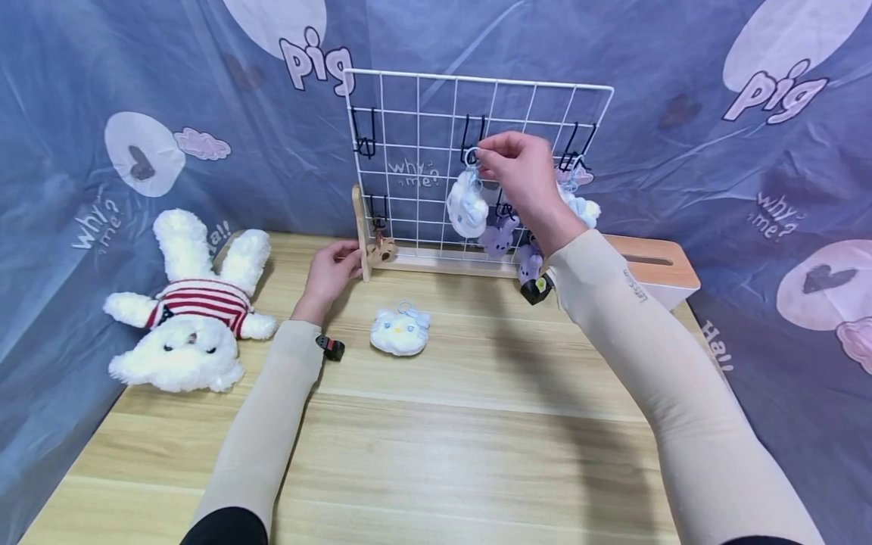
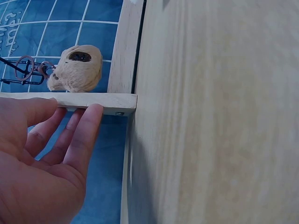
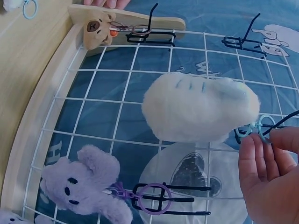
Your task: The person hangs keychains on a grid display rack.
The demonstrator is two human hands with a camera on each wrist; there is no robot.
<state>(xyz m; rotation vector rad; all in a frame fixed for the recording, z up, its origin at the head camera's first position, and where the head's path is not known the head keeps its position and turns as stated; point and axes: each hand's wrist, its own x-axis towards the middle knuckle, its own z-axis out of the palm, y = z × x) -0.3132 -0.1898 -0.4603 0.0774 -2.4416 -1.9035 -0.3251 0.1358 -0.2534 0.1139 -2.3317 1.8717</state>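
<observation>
My right hand (image 1: pixel 521 166) pinches the light blue ring (image 3: pixel 266 129) of a white plush keychain (image 1: pixel 467 206), right at a black hook (image 1: pixel 474 130) on the white wire grid rack (image 1: pixel 436 113). The plush (image 3: pixel 198 107) hangs in front of the grid. My left hand (image 1: pixel 331 271) touches the outer side of the rack's wooden side post (image 2: pixel 93 100) with fairly straight fingers. A brown bear keychain (image 2: pixel 77 67) hangs just inside that post. Another white plush keychain (image 1: pixel 400 331), with blue eyes and a blue ring, lies on the table below the rack.
Purple plush keychains (image 3: pixel 84 182) hang low on the grid, and a white-and-blue one (image 1: pixel 582 208) hangs at its right. Beyond stands a wood-topped box (image 1: pixel 661 261) with a slot. A white plush toy (image 1: pixel 180 352) in a striped top lies at the table's left.
</observation>
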